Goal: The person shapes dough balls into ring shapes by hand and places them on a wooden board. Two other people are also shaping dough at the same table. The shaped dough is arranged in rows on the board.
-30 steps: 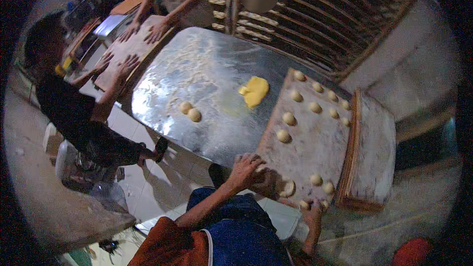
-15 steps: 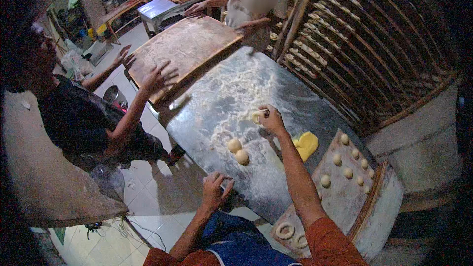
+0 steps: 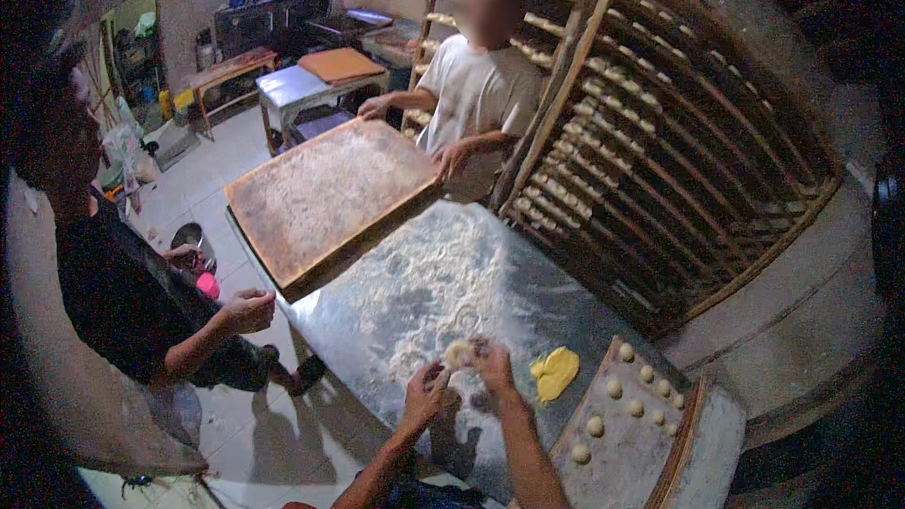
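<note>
A pale ring of dough is raised over the floured metal table. Gripping its right side are the curled fingers of my right hand. My left hand has its fingers bent together at the ring's lower left edge and seems to pinch it; the exact contact is small and dim. The two dough balls seen earlier on the table do not show now, and my left hand covers that area. To the right lies a flat yellow mass, soft looking.
Several dough balls sit on a floured board at right. A wide wooden board covers the table's far end, with a person in a light shirt holding it. Another person in dark clothes stands left. Behind is a loaded rack.
My view has tilted up. My left hand has come to the dough ring held by my right. The person at left has taken their hands off the wooden board.
</note>
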The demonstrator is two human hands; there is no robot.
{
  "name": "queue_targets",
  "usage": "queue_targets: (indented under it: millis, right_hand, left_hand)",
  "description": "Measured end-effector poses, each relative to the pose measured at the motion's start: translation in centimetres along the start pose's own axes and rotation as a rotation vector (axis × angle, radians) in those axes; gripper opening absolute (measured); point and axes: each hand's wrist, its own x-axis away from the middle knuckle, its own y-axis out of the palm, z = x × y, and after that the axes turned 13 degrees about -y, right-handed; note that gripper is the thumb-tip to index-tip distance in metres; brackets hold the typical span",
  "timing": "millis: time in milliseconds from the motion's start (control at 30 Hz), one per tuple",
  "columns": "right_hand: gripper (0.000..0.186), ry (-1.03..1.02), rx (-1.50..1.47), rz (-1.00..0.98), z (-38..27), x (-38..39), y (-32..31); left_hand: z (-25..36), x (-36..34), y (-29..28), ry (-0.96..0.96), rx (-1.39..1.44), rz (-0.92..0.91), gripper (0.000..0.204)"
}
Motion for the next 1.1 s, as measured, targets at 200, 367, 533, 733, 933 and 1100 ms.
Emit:
queue_targets:
  millis: [200, 367, 533, 733, 933, 1100]
  right_hand:
    - [0.024, -0.046, 0.157, 0.007, -3.6, 7.9, 0.6]
    - [0.023, -0.076, 0.327, 0.065, -4.7, 10.3, 0.9]
    - [0.052, 0.005, -0.177, -0.004, -3.4, 12.1, 0.2]
    - [0.046, 0.106, -0.491, -0.147, -2.2, 13.9, -1.2]
    - [0.037, 0.106, -0.164, 0.061, -1.8, 15.5, -2.4]
    - [0.044, 0.23, -0.508, 0.313, -2.6, 19.1, -4.4]
  left_hand:
    - [-2.0, 1.6, 0.8, -0.203, 0.063, -0.206, 0.025]
    - [-3.5, 3.0, 1.5, 0.026, -0.086, -0.182, 0.023]
    - [-4.2, 2.8, 1.7, -0.134, 0.121, -0.281, 0.026]
    - [-5.5, 4.4, 1.4, -0.374, 0.403, -0.481, 0.05]
    - [-6.4, 5.3, 4.4, -0.093, 0.496, -0.424, 0.033]
    - [-5.7, 7.5, 8.8, -0.108, 0.41, -0.295, 0.025]
